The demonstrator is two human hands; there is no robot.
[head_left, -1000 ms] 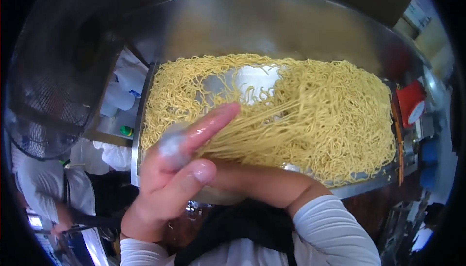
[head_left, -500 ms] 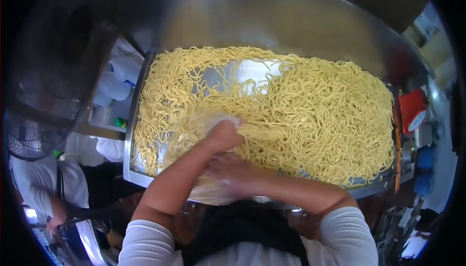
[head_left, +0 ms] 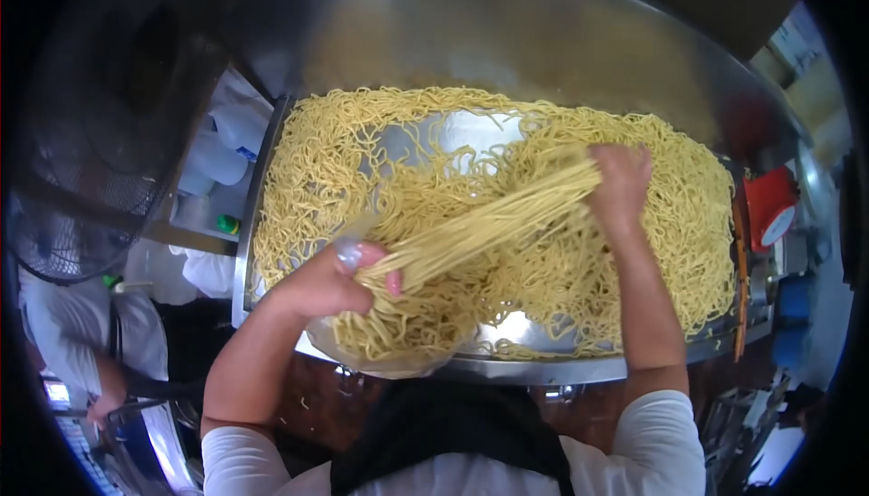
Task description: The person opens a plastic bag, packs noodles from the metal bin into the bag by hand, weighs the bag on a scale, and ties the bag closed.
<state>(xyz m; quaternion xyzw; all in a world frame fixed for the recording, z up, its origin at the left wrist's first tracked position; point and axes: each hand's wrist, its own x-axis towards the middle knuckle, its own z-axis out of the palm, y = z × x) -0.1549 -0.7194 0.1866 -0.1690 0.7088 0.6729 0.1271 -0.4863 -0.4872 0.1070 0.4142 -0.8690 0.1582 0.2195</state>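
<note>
A thick layer of yellow noodles lies over a steel table with raised edges. My right hand, on the right above the pile, is closed round one end of a long bundle of noodles. The strands stretch taut, slanting down to my left hand. That hand is closed on the rim of a clear plastic bag, with noodles running past its fingers. The bag sags over the table's near edge with noodles in its mouth. How far inside they reach is hidden.
A red scale and a long wooden stick are at the table's right end. White plastic bottles stand on a shelf at left, near a fan. Another person in a white sleeve is at lower left.
My right hand has swung up and right from beside the bag, drawing out the noodle bundle. My left hand has shifted left and slightly down with the bag. Bare steel shows near the front edge.
</note>
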